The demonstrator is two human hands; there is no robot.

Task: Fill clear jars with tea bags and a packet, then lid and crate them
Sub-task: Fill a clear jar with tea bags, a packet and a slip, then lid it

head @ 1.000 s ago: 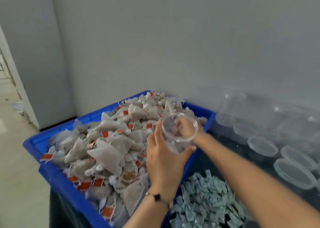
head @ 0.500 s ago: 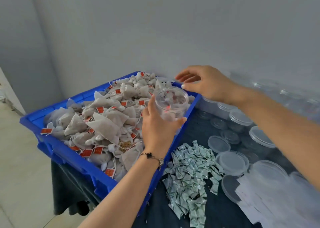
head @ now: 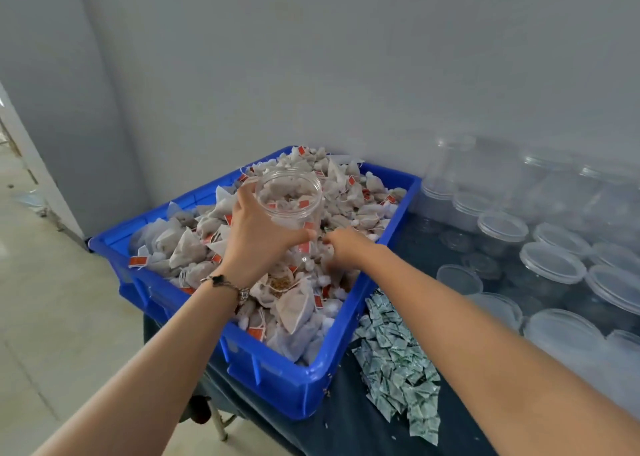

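My left hand [head: 258,239] grips a clear jar [head: 288,197] from the side and holds it, mouth up, above the heap of tea bags [head: 194,247] in the blue crate [head: 277,383]. The jar is lidless and several tea bags with red tags show through it. Just right of the jar, my right hand [head: 343,247] reaches down into the heap with its fingers curled among the tea bags; what they hold is hidden. A pile of small green-and-white packets [head: 398,358] lies on the dark table right of the crate.
Several clear jars and lids [head: 550,265] crowd the dark table [head: 349,428] at the right, up to the grey wall. The crate overhangs the table's left edge above a tiled floor [head: 52,317]. A table leg [head: 218,424] shows below.
My right hand came back from the jars on the right and dropped into the tea-bag heap beside the jar. My left hand kept hold of the jar.
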